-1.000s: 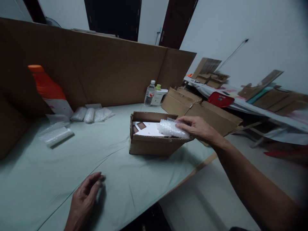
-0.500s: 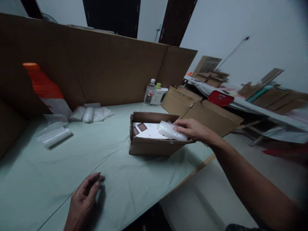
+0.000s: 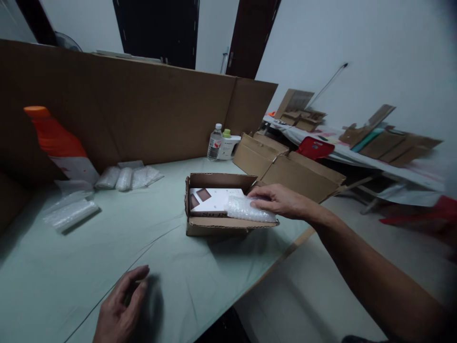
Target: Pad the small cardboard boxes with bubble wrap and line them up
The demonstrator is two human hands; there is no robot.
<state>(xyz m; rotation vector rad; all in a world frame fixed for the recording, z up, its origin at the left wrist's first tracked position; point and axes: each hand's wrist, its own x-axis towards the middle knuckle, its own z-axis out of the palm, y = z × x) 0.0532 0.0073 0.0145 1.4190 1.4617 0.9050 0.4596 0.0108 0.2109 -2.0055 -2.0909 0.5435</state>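
Note:
An open cardboard box (image 3: 214, 228) stands on the pale green cloth. In it lies a white printed box (image 3: 217, 197) with dark square openings and partly covered lettering. My right hand (image 3: 273, 200) grips a bundle of bubble wrap (image 3: 246, 208) at the right end of the cardboard box, over the white one. What the wrap may contain cannot be made out. Above the cloth at the lower left, my left hand (image 3: 123, 302) is empty, thumb and fingers apart.
Bubble-wrap pieces (image 3: 73, 214) lie at the left by a big orange-capped bottle (image 3: 59, 140). A cardboard screen (image 3: 160, 114) runs behind. A water bottle (image 3: 214, 143), a white jug (image 3: 228, 146) and a larger carton (image 3: 285, 164) stand at the back right.
My right hand has lowered the bubble wrap a little into the box, and the near flap leans further outward. My left hand stays empty. The view has shifted slightly.

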